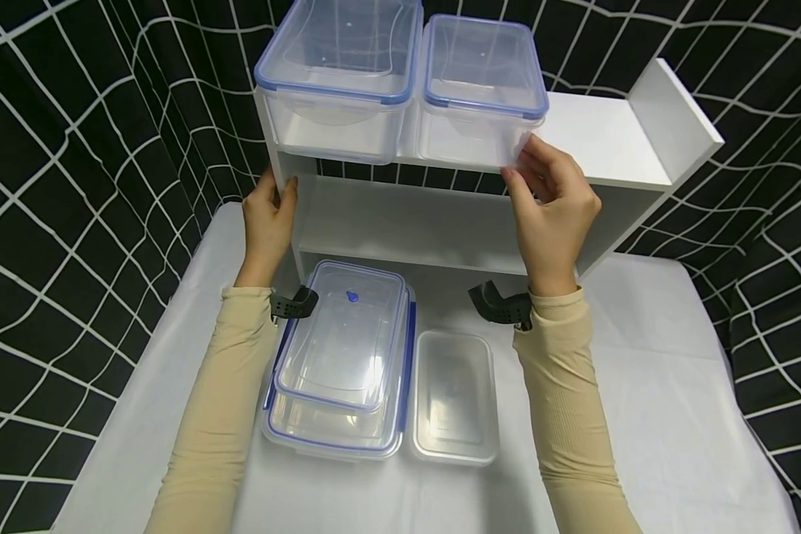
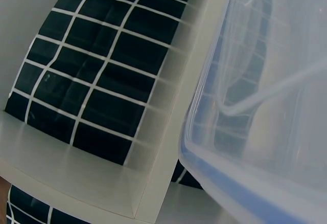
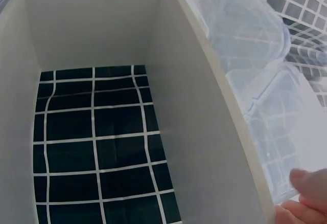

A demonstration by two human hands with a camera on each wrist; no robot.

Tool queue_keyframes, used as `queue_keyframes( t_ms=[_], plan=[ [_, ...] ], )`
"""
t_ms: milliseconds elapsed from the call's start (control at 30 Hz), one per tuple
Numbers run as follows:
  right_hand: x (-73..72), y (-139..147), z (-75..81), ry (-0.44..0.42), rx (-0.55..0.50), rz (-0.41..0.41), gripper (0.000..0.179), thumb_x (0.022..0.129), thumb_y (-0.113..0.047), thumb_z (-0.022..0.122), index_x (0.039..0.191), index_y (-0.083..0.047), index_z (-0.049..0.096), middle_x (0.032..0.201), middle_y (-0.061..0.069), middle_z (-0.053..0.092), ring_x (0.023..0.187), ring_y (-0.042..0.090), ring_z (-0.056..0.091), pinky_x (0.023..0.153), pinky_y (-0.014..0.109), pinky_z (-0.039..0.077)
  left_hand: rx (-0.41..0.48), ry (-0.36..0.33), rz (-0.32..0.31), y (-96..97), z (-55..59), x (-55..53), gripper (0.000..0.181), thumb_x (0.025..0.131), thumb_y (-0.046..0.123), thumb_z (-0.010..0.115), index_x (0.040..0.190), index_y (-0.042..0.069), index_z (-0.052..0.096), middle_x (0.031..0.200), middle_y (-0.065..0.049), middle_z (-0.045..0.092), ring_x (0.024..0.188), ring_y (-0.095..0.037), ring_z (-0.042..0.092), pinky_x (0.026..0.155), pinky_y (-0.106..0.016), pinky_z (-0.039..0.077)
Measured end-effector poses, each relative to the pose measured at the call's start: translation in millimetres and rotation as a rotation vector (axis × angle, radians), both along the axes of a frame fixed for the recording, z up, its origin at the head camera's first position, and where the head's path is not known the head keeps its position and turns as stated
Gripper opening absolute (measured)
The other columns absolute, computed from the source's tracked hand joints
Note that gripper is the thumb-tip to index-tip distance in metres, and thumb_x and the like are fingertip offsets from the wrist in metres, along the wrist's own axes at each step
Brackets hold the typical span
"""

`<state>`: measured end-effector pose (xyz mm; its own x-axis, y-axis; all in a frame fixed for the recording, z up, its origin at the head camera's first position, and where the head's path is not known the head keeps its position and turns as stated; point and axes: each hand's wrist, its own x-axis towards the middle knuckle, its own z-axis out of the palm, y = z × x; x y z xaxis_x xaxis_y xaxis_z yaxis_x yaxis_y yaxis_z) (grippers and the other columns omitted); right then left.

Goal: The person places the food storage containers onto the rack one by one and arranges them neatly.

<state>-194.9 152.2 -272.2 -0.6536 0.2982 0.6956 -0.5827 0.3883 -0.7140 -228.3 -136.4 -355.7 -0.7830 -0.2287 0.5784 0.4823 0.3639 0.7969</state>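
Observation:
In the head view my left hand (image 1: 267, 226) grips the left side panel of a white shelf unit (image 1: 400, 215), thumb on the inner face and fingers round the outer one. A large clear container with a blue-rimmed lid (image 1: 337, 122) stands on the top shelf above that hand. Beside it is a smaller clear container with a blue-rimmed lid (image 1: 480, 130). My right hand (image 1: 554, 208) pinches this smaller container's front right corner with bent fingers, thumb low by the shelf edge. The right wrist view shows those fingertips (image 3: 301, 175) against the container's wall.
Below the unit, on the white-covered table (image 1: 667, 415), lie stacked flat clear containers with blue trim (image 1: 340, 348) and, to their right, a clear lidded box (image 1: 455, 397). The top shelf ends at a raised right panel (image 1: 677, 119). Black cloth with white grid lines (image 1: 53, 222) surrounds the table.

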Motion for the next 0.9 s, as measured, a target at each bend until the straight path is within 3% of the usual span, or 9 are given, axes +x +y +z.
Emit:
queue_keyframes(
  t_ms=[167,433,667,900],
  plan=[
    [6.5,0,-1.4,0.044,-0.002,0.047,0.032,0.076,0.009,0.071,0.108,0.008,0.066,0.104,0.016,0.066,0.095,0.017,0.065,0.085,0.031,0.050,0.003,-0.004,-0.008,-0.5,-0.5,-0.4,0.029,0.094,0.001,0.051,0.121,-0.009,0.056,0.118,-0.023,0.061,0.105,-0.026,0.060,0.082,-0.027,0.047],
    [24.7,5,-10.7,0.050,-0.015,0.116,0.032,0.078,0.014,0.068,0.109,0.010,0.065,0.106,0.015,0.066,0.100,0.020,0.064,0.088,0.033,0.048,-0.013,-0.018,-0.001,-1.2,-0.4,0.2,0.029,0.095,0.003,0.051,0.121,-0.008,0.056,0.118,-0.022,0.061,0.104,-0.026,0.060,0.083,-0.032,0.048],
    [46.5,13,-27.8,0.071,-0.043,0.201,0.036,0.075,0.020,0.066,0.109,0.011,0.064,0.108,0.016,0.065,0.100,0.024,0.063,0.087,0.034,0.049,-0.008,-0.016,0.003,-2.3,-2.3,-1.8,0.026,0.095,0.003,0.051,0.118,-0.008,0.058,0.110,-0.024,0.064,0.092,-0.028,0.063,0.072,-0.019,0.045],
    [64.9,19,-37.6,0.071,-0.057,0.224,0.035,0.075,0.020,0.065,0.110,0.013,0.064,0.109,0.019,0.065,0.099,0.027,0.063,0.087,0.035,0.049,0.006,0.000,-0.010,-1.2,-2.7,-1.4,0.028,0.095,0.003,0.050,0.120,-0.009,0.057,0.115,-0.022,0.062,0.102,-0.026,0.062,0.079,-0.023,0.047]
  ],
)
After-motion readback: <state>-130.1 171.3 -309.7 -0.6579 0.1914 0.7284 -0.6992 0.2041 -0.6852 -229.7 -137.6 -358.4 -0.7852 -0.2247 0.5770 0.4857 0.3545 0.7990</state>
